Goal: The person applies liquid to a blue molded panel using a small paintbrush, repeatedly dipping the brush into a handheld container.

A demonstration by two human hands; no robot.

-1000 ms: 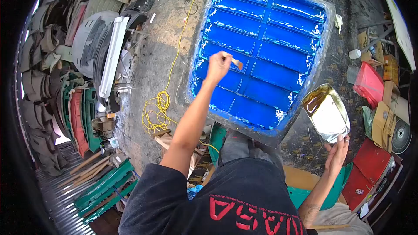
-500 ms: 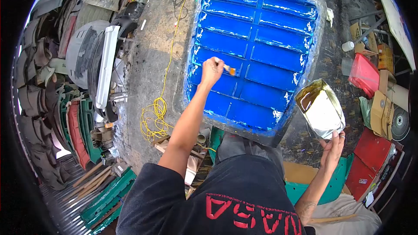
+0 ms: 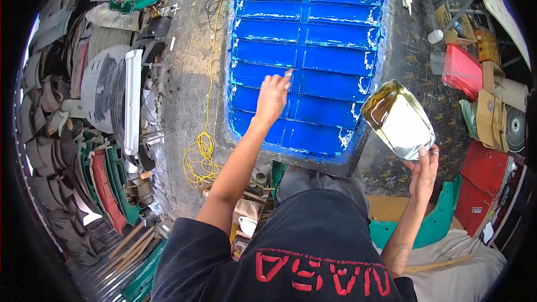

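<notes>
My left hand [image 3: 272, 98] is closed around a paintbrush [image 3: 289, 72], which is mostly hidden by my fingers. It is over the middle of a large blue ribbed panel [image 3: 330, 84] with a rough grey rim and white, chipped-looking patches along its ridges. To the right, my right hand [image 3: 425, 169] grips the lower end of a cut-open metal can [image 3: 407, 128]. The can is tilted, its shiny inside facing me, with brownish liquid toward its far end. It hangs beside the panel's lower right edge.
A yellow cord [image 3: 205, 148] lies coiled on the floor left of the panel. Stacked grey car body parts [image 3: 106, 86] line the left side. On the right are a pink bag [image 3: 463, 70], cardboard boxes [image 3: 489, 106] and a red cabinet [image 3: 481, 182].
The view has shifted, so the panel appears further left. My left hand has turned over the panel, and the brush bristles now show less. The can remains in my right hand.
</notes>
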